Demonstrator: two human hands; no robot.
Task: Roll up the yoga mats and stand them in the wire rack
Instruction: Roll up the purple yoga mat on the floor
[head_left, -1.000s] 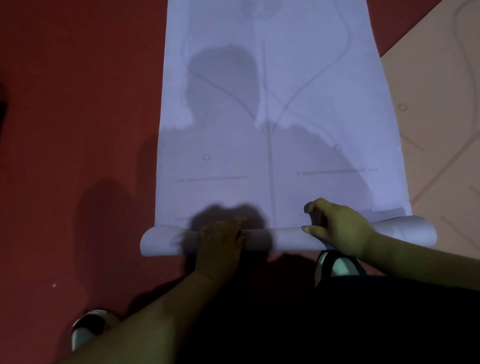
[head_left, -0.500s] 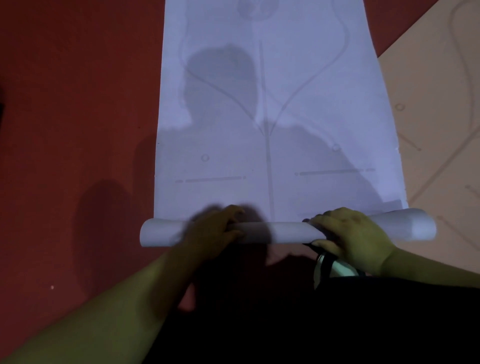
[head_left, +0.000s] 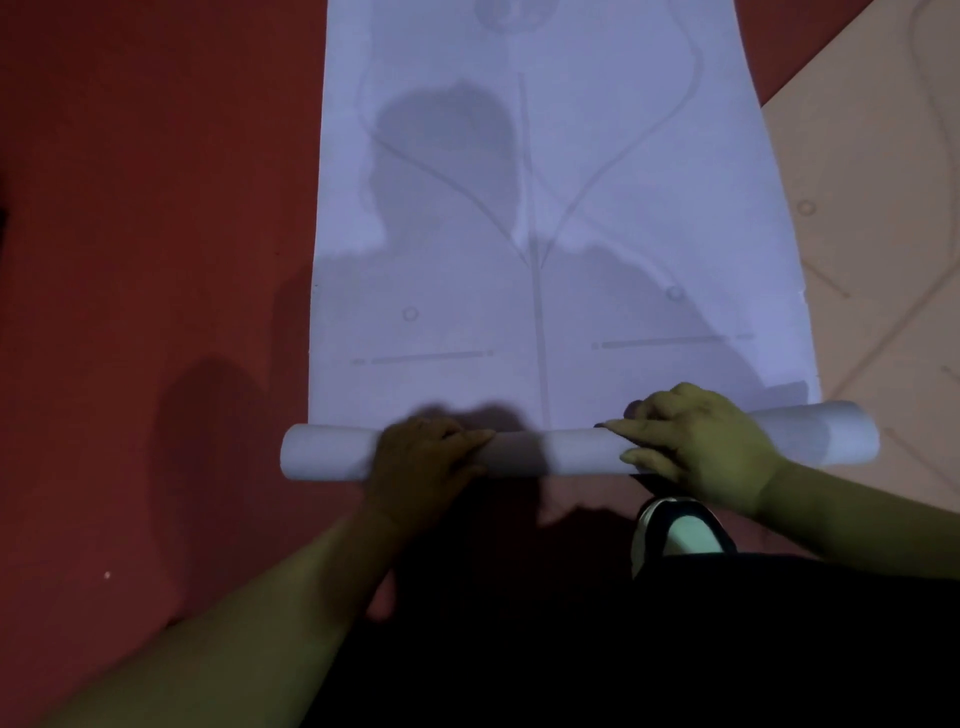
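Two hands clasp the roll (head_left: 550, 452) at the near end of the lavender yoga mat (head_left: 545, 234) on the red floor (head_left: 156, 260): left hand (head_left: 426, 457) curls its fingers over it, right hand (head_left: 696, 447) wraps it too. The right end looks fatter, so uneven pushing may cone the roll

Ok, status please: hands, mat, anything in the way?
Grip: left hand and right hand curled over roll. The lilac mat: near end rolled, rest flat. One shoe close behind roll.

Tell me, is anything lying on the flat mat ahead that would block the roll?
Nothing visible does. Both the left hand and right hand hold the roll directly; the flat mat ahead carries only shadows and printed lines.
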